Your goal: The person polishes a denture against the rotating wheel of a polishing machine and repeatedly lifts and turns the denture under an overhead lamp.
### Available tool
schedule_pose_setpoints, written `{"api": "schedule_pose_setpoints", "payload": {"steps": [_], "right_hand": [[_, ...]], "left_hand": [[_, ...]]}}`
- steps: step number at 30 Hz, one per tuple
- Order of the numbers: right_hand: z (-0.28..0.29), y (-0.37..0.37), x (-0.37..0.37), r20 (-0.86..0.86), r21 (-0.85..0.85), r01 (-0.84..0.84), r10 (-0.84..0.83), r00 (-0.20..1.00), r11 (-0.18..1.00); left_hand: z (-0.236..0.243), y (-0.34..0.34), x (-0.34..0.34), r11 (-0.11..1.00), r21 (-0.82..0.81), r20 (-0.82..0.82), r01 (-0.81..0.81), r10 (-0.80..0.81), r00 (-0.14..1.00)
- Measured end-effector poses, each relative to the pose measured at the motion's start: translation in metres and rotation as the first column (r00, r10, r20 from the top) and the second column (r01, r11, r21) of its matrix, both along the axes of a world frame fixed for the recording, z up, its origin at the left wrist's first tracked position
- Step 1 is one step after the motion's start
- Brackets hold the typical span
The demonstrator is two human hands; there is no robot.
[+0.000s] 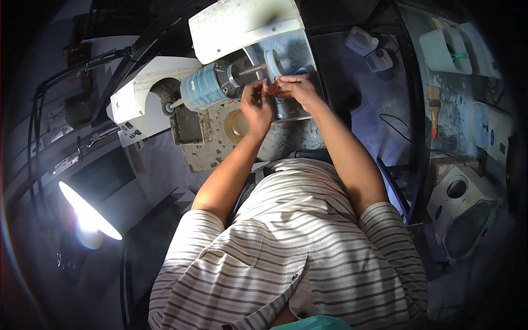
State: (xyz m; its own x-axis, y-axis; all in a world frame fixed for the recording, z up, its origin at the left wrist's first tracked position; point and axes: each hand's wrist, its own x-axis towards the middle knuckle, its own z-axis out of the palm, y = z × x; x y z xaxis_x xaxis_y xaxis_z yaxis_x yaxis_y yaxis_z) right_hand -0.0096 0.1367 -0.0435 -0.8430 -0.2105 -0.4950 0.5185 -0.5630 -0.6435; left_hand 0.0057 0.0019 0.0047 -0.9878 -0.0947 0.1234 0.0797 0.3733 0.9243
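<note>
A small, glossy reddish-orange piece (272, 87) is pinched between the fingertips of both hands; its kind is not clear, since fingers cover much of it. My left hand (256, 109) grips it from the left with curled fingers. From the right, my right hand (298, 90) reaches over it, fingers bent together. Just beyond the fingertips stands a pale polishing wheel (273, 62) on the spindle of a bench lathe. The blue and grey motor (204, 88) of that lathe lies left of my left hand. Around the wheel is an open white hood (247, 34) with a blue-stained inside.
Left of the motor is a white machine housing (144, 82) with a second spindle end. A bright lamp (88, 212) glows at lower left. Two jugs (363, 41) stand at back right, near a brush (434, 110). Another white machine (462, 209) is at far right.
</note>
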Motion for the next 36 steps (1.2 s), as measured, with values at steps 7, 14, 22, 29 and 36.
{"api": "schedule_pose_setpoints", "payload": {"steps": [7, 14, 22, 29, 36], "right_hand": [[0.003, 0.003, 0.0, 0.065, 0.049, -0.018, 0.015, 0.998, 0.999], [0.01, 0.006, -0.004, 0.028, 0.125, -0.041, 0.038, 0.999, 0.991], [0.005, 0.005, -0.007, 0.045, 0.119, -0.021, 0.015, 0.999, 0.993], [0.002, 0.007, -0.009, 0.04, 0.086, -0.024, 0.021, 0.999, 0.996], [0.004, 0.003, -0.001, 0.011, 0.16, -0.047, 0.046, 0.999, 0.986]], "left_hand": [[-0.001, 0.001, -0.007, 0.868, 0.453, 0.34, -0.202, 0.042, 0.94], [-0.003, -0.001, -0.01, 0.662, 0.595, 0.595, -0.456, 0.019, 0.804], [0.001, 0.006, -0.018, 0.544, 0.562, 0.727, -0.623, 0.035, 0.686], [-0.004, 0.009, -0.023, 0.53, 0.538, 0.749, -0.655, 0.056, 0.66], [-0.013, -0.003, -0.01, 0.616, 0.6, 0.659, -0.51, -0.021, 0.751]]}}
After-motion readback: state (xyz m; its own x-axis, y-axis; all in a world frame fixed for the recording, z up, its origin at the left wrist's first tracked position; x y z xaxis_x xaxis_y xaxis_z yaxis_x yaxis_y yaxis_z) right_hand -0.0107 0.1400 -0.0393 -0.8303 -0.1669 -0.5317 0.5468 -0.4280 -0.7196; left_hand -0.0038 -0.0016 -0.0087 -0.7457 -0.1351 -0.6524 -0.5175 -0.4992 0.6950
